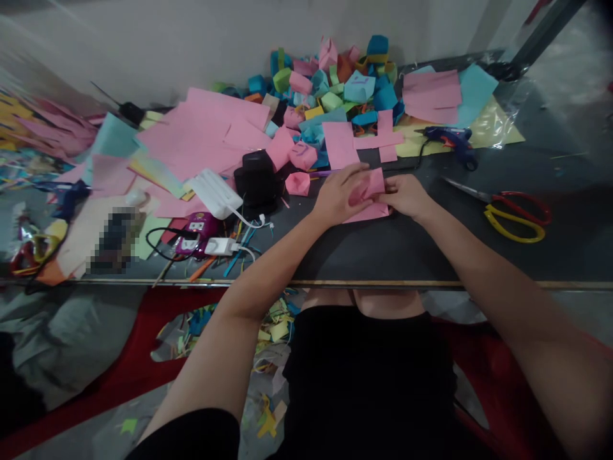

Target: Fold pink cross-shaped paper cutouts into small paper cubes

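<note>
A pink sheet of paper (371,184), partly folded up, is between my two hands over the dark table. My left hand (339,195) is curled around its left side, thumb and fingers on the paper. At its right edge my right hand (406,195) pinches the paper, with some fingertips hidden. Just beyond my left hand lies a flat pink sheet (341,145), with a pink cross-shaped cutout (385,138) to its right. A small folded pink paper piece (297,184) sits left of my left hand, near a purple stick (323,173).
Scissors with red and yellow handles (514,214) lie at right, below a blue glue gun (449,139). Colourful folded paper pieces (330,83) are heaped at the back. Pink sheets (191,134), a white power adapter (214,191) and a purple socket block (198,231) occupy the left.
</note>
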Demonstrator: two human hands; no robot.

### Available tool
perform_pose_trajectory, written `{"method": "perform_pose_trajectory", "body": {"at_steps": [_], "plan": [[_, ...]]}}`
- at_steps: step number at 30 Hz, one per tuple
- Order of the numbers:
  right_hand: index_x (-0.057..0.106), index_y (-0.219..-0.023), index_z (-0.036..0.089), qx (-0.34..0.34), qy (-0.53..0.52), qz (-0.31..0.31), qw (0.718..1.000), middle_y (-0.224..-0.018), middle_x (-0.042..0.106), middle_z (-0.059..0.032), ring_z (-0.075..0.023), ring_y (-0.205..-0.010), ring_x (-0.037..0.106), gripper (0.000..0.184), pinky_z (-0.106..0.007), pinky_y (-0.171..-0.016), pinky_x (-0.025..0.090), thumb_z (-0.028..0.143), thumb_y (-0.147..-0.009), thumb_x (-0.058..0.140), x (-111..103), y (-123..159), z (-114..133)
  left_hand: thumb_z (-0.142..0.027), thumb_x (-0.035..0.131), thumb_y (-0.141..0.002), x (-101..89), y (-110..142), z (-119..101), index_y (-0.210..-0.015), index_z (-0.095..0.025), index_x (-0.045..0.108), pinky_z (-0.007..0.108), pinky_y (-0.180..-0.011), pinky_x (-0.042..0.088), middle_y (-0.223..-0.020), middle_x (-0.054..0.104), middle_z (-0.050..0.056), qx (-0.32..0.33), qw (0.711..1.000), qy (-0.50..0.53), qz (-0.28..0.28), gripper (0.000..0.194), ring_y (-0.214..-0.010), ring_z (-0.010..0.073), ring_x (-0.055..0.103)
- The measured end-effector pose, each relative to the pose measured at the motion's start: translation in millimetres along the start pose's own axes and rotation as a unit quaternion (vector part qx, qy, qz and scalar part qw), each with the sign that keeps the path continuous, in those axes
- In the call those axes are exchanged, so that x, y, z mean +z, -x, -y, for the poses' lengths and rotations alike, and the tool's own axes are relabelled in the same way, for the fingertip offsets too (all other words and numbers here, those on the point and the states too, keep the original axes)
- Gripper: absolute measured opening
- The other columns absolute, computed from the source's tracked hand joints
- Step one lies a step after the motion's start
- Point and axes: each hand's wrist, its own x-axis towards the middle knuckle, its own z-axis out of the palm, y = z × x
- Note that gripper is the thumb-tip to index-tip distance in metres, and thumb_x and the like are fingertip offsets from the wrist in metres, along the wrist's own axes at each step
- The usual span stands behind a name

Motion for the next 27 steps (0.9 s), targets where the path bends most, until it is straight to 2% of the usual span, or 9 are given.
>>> {"method": "perform_pose_trajectory", "body": {"at_steps": [3,6,8,11,15,18,21,24,27], "plan": [[0.081,-0.088,0.020,-0.028,-0.051,-0.036,0.998,-0.081,0.078,-0.0054,-0.0230,-0.072,0.071,0.027,-0.036,-0.056,0.062,0.034,-0.069,0.094,-0.1,0.5,1.1,-0.062,0.057,-0.108,-2.4,-2.7,2.5,-0.164,-0.026,0.045,0.056,-0.121,0.052,-0.162,0.057,0.019,-0.066,0.996,-0.023,-0.053,0.068,-0.158,0.0342,0.048],[0.080,-0.096,0.019,-0.026,-0.083,-0.048,0.995,-0.088,0.079,-0.0082,-0.0277,-0.082,0.075,0.034,-0.042,-0.066,0.066,0.038,-0.072,0.093,-2.7,-0.6,1.5,-0.062,0.047,-0.112,-0.6,-3.9,10.2,-0.162,-0.029,0.047,0.047,-0.106,0.061,-0.144,0.069,0.016,-0.110,0.993,0.035,-0.030,0.060,-0.142,0.0289,0.063],[0.079,-0.097,0.018,-0.028,-0.089,-0.052,0.994,-0.091,0.080,-0.0093,-0.0300,-0.088,0.077,0.036,-0.045,-0.072,0.068,0.039,-0.072,0.094,-4.0,-3.2,-0.3,-0.062,0.042,-0.114,3.0,-3.4,15.1,-0.145,-0.025,0.063,0.038,-0.086,0.063,-0.117,0.077,0.013,-0.144,0.980,0.134,-0.024,0.053,-0.111,0.0227,0.074],[0.078,-0.093,0.019,-0.051,-0.121,-0.055,0.990,-0.096,0.081,-0.0098,-0.0334,-0.101,0.078,0.039,-0.049,-0.083,0.068,0.048,-0.072,0.094,-3.5,-8.4,-6.1,-0.064,0.055,-0.108,8.3,-1.8,15.9,-0.103,-0.019,0.074,0.027,-0.057,0.050,-0.076,0.070,0.004,-0.195,0.934,0.298,-0.039,0.050,-0.065,0.0133,0.064],[0.080,-0.089,0.022,-0.099,-0.134,-0.049,0.985,-0.101,0.083,-0.0096,-0.0372,-0.113,0.076,0.053,-0.055,-0.098,0.067,0.063,-0.062,0.099,-0.1,-9.6,-12.7,-0.059,0.078,-0.094,8.8,-2.6,7.0,-0.075,-0.018,0.068,0.022,-0.049,0.035,-0.060,0.058,-0.003,-0.211,0.887,0.400,-0.090,0.047,-0.052,0.0072,0.049],[0.081,-0.096,0.020,-0.128,-0.095,-0.071,0.985,-0.113,0.083,-0.0130,-0.0390,-0.119,0.075,0.059,-0.056,-0.103,0.066,0.058,-0.058,0.103,1.5,-5.0,-12.5,-0.061,0.082,-0.089,6.5,-4.7,1.7,-0.079,-0.017,0.072,0.021,-0.056,0.043,-0.070,0.068,0.000,-0.204,0.865,0.447,-0.107,0.046,-0.062,0.0093,0.059],[0.080,-0.103,0.018,-0.138,-0.078,-0.086,0.984,-0.117,0.082,-0.0145,-0.0388,-0.120,0.075,0.059,-0.056,-0.105,0.066,0.058,-0.064,0.101,1.7,-1.1,-10.3,-0.057,0.091,-0.081,5.6,-4.7,-0.2,-0.101,-0.018,0.079,0.025,-0.064,0.054,-0.086,0.078,0.003,-0.199,0.845,0.490,-0.080,0.045,-0.074,0.0148,0.070],[0.079,-0.101,0.018,-0.141,-0.069,-0.087,0.984,-0.115,0.083,-0.0140,-0.0397,-0.117,0.075,0.060,-0.058,-0.104,0.066,0.060,-0.064,0.101,0.8,-0.6,-9.5,-0.046,0.100,-0.072,5.8,-3.4,-0.7,-0.116,-0.018,0.079,0.025,-0.055,0.053,-0.083,0.077,0.003,-0.214,0.847,0.486,-0.038,0.056,-0.064,0.0144,0.067],[0.079,-0.098,0.018,-0.153,-0.055,-0.088,0.983,-0.114,0.082,-0.0151,-0.0409,-0.116,0.074,0.058,-0.059,-0.103,0.066,0.060,-0.064,0.101,-0.7,-1.8,-10.7,-0.040,0.098,-0.075,4.4,-3.7,-1.4,-0.115,-0.015,0.080,0.023,-0.051,0.052,-0.081,0.077,0.003,-0.243,0.849,0.469,-0.028,0.051,-0.060,0.0126,0.064]]}}
